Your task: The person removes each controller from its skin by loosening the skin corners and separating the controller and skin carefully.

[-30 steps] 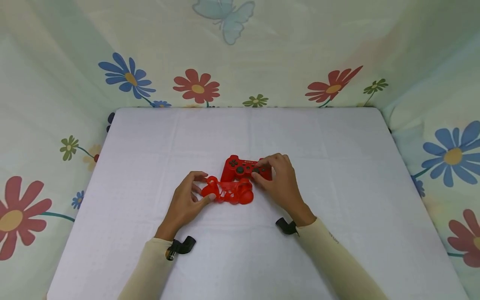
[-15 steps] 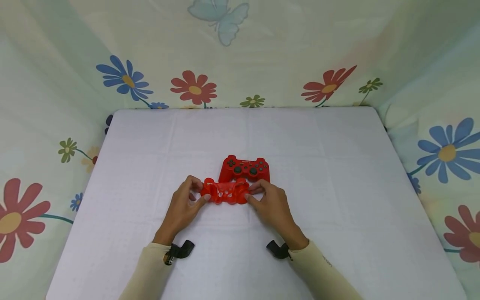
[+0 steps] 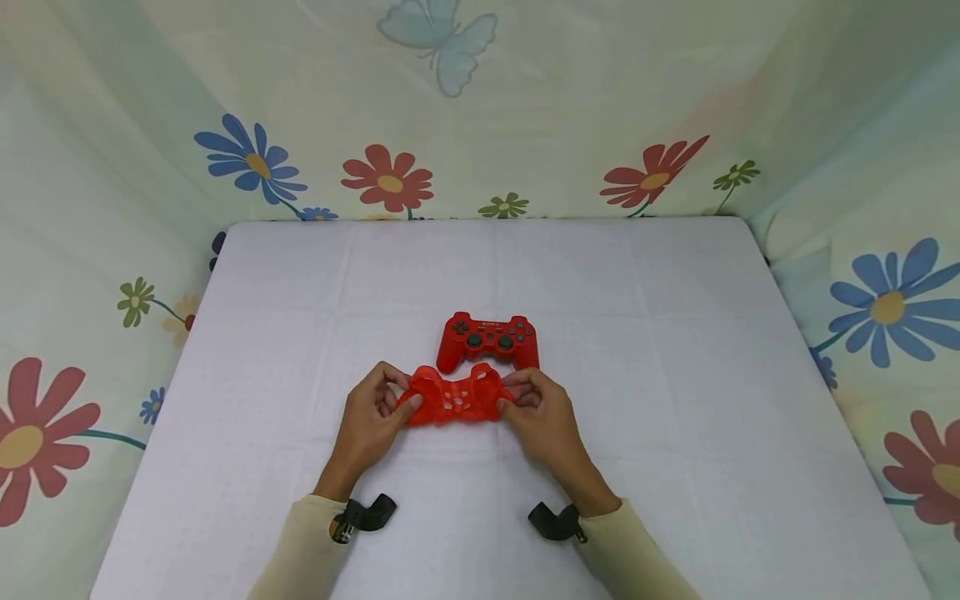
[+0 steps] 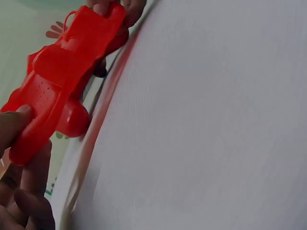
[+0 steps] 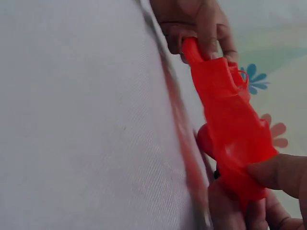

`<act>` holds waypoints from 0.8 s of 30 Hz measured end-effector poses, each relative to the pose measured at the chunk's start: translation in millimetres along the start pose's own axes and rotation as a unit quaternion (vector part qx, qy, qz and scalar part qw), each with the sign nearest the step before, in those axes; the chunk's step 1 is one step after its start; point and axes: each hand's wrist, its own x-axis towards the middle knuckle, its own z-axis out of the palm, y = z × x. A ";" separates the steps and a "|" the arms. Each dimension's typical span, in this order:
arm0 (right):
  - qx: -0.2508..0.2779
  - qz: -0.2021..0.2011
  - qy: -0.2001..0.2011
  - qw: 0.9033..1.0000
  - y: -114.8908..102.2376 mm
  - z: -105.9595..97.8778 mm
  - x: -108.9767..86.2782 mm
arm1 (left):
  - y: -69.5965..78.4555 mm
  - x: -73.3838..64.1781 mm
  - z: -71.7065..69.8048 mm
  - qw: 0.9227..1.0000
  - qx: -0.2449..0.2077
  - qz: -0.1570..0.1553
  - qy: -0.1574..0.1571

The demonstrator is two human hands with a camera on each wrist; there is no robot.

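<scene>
Between my two hands I hold a red silicone controller cover [image 3: 456,398], thin and flexible, with cut-out holes along its middle. My left hand [image 3: 369,417] pinches its left end, thumb on top and fingers beneath. At the right end, my right hand [image 3: 546,418] pinches it the same way. Both wrist views show the cover [image 4: 67,72] stretched from one hand to the other, thumbs pressed on its surface. Just beyond it, a red game controller [image 3: 489,337] with black sticks and buttons lies face up on the table, its grips pointing toward me.
A white cloth covers the table [image 3: 675,400]. Behind it and at the sides hangs a pale curtain [image 3: 555,100] printed with flowers and a butterfly. A black wrist camera [image 3: 371,512] sits on the left wrist, another on the right.
My right hand has left the controller and taken the cover's right end. Both hands have drawn the cover slightly toward me, so more of the controller shows.
</scene>
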 end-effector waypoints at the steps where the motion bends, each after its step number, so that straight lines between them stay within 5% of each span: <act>1: 0.034 0.006 -0.003 0.999 1.7 -2.7 -2.1 | 0.2 -1.6 0.3 1.000 -0.018 -0.006 0.003; 5: 0.131 0.031 -0.002 0.991 5.8 -11.7 -9.6 | 1.1 -6.9 2.7 0.995 -0.091 -0.028 0.011; 12: 0.222 0.092 0.036 0.970 6.4 -18.7 -20.9 | 6.8 -11.9 8.6 0.984 -0.171 -0.055 0.014; 24: 0.216 0.069 0.086 0.970 12.9 -26.0 -33.8 | 15.8 -18.0 26.3 0.992 -0.050 -0.080 -0.084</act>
